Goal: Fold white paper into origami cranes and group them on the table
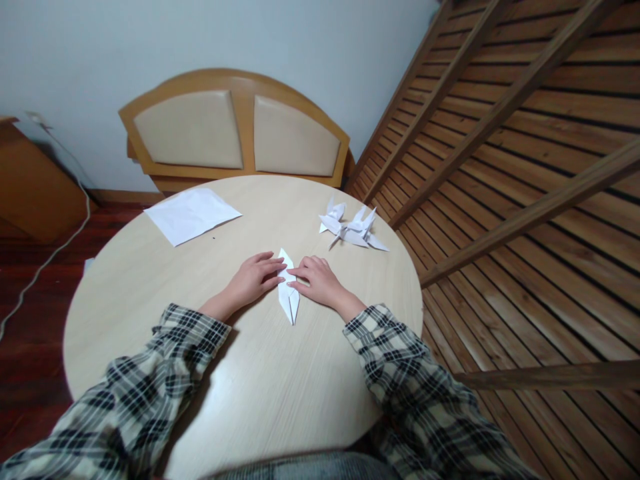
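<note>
A piece of folded white paper [289, 299], a narrow diamond with a split at its near end, lies flat on the table between my hands. My left hand [256, 277] rests on its left edge, fingers stretched out across the paper. From the other side my right hand [320, 281] touches its right edge, with thumb and fingers extended and apart. Both hands press the paper against the tabletop rather than wrapping round it.
Several white paper cranes [353, 225] sit in a cluster at the table's back right. Flat white sheets [193, 215] lie at the back left of the round table [125, 300]. A wooden slatted partition [500, 200] rises close on the right; a headboard [240, 127] stands behind.
</note>
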`<state>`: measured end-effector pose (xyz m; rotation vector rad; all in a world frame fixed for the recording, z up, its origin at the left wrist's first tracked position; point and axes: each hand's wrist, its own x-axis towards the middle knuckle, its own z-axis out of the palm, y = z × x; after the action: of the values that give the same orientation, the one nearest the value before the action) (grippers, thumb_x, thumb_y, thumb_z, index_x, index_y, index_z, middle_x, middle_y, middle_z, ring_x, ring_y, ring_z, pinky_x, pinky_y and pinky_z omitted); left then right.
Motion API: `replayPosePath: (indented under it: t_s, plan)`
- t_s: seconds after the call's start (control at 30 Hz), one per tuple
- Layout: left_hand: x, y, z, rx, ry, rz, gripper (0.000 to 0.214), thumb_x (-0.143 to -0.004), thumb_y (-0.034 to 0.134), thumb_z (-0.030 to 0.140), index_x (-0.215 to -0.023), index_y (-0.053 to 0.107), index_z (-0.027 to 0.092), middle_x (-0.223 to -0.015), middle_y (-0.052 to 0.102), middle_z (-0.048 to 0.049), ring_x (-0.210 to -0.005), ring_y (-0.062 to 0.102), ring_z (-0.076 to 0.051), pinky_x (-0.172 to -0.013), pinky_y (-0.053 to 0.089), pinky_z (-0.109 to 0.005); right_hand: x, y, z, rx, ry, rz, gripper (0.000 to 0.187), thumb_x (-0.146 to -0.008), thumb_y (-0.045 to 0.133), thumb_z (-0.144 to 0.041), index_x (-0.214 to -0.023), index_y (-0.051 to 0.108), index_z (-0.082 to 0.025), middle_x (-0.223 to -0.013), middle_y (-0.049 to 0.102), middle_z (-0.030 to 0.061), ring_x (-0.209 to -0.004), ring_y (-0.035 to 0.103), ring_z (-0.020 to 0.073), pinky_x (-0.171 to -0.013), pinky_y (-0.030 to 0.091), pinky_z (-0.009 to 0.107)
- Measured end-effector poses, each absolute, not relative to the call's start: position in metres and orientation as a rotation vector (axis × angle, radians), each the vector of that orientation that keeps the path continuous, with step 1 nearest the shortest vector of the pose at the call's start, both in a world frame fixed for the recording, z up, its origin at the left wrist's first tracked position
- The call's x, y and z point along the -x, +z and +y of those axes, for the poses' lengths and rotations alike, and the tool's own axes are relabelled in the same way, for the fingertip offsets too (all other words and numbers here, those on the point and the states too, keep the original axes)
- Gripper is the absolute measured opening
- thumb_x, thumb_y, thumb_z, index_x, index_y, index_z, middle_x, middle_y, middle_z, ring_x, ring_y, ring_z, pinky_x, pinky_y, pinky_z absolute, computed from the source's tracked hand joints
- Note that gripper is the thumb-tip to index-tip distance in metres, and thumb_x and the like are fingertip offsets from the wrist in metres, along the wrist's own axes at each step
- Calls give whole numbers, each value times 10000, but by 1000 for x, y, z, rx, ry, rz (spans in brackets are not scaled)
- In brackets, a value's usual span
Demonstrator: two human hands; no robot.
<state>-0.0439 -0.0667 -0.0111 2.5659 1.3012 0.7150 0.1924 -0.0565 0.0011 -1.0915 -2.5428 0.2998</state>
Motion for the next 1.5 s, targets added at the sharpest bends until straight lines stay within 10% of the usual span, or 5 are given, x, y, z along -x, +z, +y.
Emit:
replayPosePath:
  t_s: [1.17, 1.5]
  plan:
    - [32, -17, -63, -2427, 736, 1610, 374, -1014, 457, 405, -1194, 679, 165, -1350, 654, -134, -1320, 531, -303, -1145, 372, -539, -199, 12, -69, 933, 404, -2611, 301, -929, 677, -409, -1183, 740, -260, -1128, 645, 71, -1090, 530, 222, -957, 390, 376]
    - [38, -15, -63, -2337, 839, 1471, 227, -887, 662, 357, -1041, 716, 199, -1293, 684, -111, -1269, 568, -306, -1104, 404, -539, -199, 11, -67, 915, 411, -2583, 297, -909, 708, -392, -1173, 745, -262, -1108, 641, 70, -1067, 532, 224, -952, 403, 389]
